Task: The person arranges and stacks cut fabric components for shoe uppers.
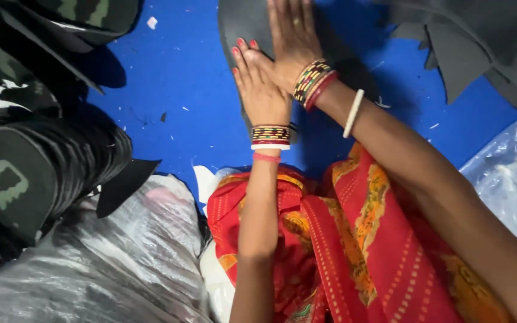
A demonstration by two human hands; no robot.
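The dark grey fabric piece (240, 24) at twelve o'clock is cut off by the frame; left hand (261, 90) and right hand (291, 42) press flat on it, fingers spread, clasping nothing.

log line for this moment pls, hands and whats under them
left hand: flat on grey sheet | right hand: flat on it, overlapping left | surface: blue mat | left side: camouflage caps
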